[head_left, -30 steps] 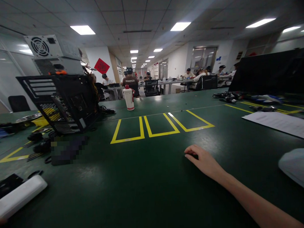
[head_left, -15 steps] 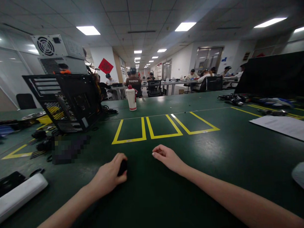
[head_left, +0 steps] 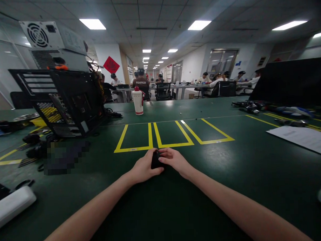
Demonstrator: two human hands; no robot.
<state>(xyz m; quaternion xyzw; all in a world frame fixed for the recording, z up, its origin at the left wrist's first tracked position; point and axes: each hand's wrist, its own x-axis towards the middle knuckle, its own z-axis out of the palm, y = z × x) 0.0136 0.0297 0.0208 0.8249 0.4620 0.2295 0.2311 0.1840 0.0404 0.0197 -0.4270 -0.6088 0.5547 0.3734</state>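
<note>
Just in front of the taped boxes, my left hand (head_left: 146,166) is curled around a small black rounded object (head_left: 155,161). Its kind is hard to make out, since the fingers cover much of it and it is dark. My right hand (head_left: 175,161) meets it from the right, with bent fingers closed against its upper right side. Both hands are close together over the green tabletop (head_left: 163,208). Yellow tape outlines (head_left: 174,145) lie directly beyond them.
On the left stands an open black computer case (head_left: 67,99) with a power supply (head_left: 52,36) on top. Cables (head_left: 43,149) lie beside it. A white bottle (head_left: 138,102) stands beyond the tape; papers (head_left: 300,138) lie at right. People sit at far tables.
My left hand has moved right and forward with the black object, to meet my right hand. The right fingers now touch the object. The view has shifted slightly.
</note>
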